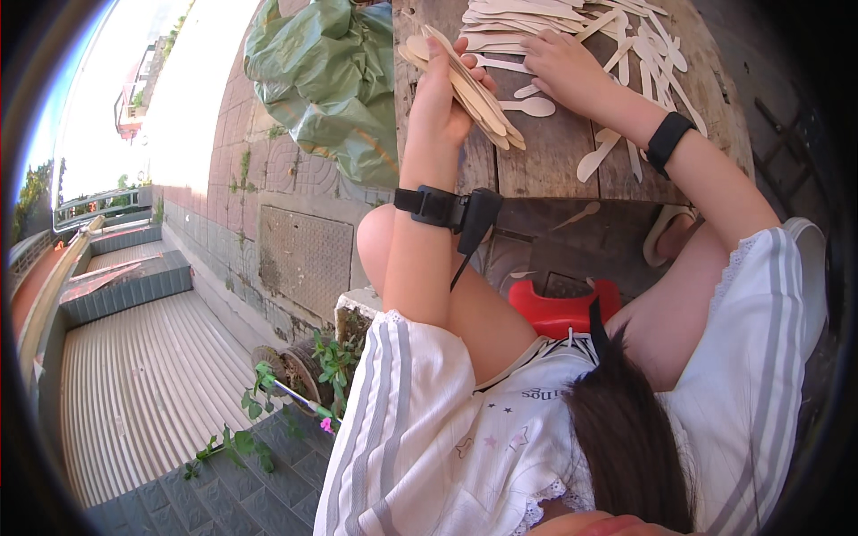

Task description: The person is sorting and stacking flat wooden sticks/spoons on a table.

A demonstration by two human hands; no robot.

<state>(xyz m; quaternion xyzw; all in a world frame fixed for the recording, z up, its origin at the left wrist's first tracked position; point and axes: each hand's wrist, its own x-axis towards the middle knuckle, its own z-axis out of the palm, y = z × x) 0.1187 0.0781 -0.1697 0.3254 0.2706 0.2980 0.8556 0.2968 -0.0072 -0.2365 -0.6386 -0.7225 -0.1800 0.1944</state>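
Observation:
My left hand (438,103) is wrapped around a bundle of flat, pale wooden spoons (478,98), held slanting above the left part of the wooden table (536,170). At the table's far side, my right hand (567,73) bends its fingers down onto a loose wooden spoon (502,63) beside the pile; its fingertips are partly hidden. A second wooden spoon (532,107) lies just nearer to me. Many more wooden pieces form a heap (518,16) beyond my right hand, and others are scattered (661,58) to its right.
A large green plastic bag (322,89) stands left of the table. Below the table's near edge, a red plastic object (567,304) sits between my legs, and a dropped spoon (576,214) lies on the ground. A potted plant (331,357) is close by my left side.

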